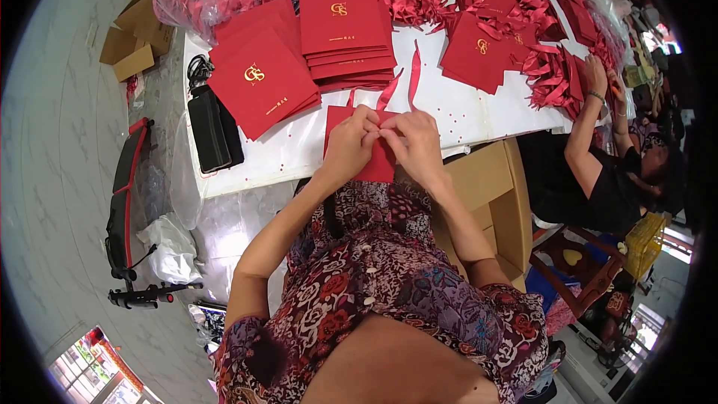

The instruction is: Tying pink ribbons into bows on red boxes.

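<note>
Some fastening seems in hand on the flat red card piece, and likely calls next for an even pull. Over its far part, the bare left hand and bare right hand slant inward, fingertips pinched together, on what I cannot tell. Just beyond the piece, shiny red satin ribbons trail; farther left, gold-printed square red cards lie stacked.
</note>
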`<action>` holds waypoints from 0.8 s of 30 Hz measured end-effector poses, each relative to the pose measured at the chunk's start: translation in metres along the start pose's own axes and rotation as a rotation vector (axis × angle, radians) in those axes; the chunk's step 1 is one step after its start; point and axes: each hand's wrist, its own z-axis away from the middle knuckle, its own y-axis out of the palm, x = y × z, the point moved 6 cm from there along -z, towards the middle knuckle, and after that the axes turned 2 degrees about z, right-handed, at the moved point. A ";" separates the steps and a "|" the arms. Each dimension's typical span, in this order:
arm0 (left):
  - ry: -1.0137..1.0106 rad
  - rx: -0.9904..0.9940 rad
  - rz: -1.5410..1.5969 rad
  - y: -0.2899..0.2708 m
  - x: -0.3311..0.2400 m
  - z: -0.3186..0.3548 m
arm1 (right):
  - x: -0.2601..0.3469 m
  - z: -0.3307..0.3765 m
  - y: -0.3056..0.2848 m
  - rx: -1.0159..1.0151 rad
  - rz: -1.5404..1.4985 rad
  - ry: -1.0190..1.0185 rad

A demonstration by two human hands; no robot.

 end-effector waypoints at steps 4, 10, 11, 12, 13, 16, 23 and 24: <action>-0.062 0.003 0.087 -0.003 0.008 -0.004 | -0.017 0.007 0.016 0.093 -0.242 0.222; 0.244 -0.103 -0.532 -0.005 -0.002 -0.009 | -0.045 0.016 0.035 0.024 -0.277 0.300; 0.206 -0.039 -0.599 -0.002 0.002 -0.010 | -0.047 0.015 0.036 -0.008 -0.296 0.316; 0.206 -0.039 -0.599 -0.002 0.003 -0.011 | -0.047 0.014 0.037 -0.008 -0.296 0.316; 0.229 -0.050 -0.597 -0.002 0.002 -0.012 | -0.049 0.013 0.039 0.009 -0.321 0.356; 0.297 -0.066 -0.590 -0.002 -0.008 -0.016 | -0.051 0.015 0.044 0.002 -0.353 0.394; -0.028 0.000 -0.198 -0.005 0.026 -0.016 | -0.022 0.015 0.036 -0.100 -0.175 0.072; -0.030 -0.001 -0.199 -0.006 0.025 -0.015 | -0.022 0.015 0.038 -0.088 -0.203 0.118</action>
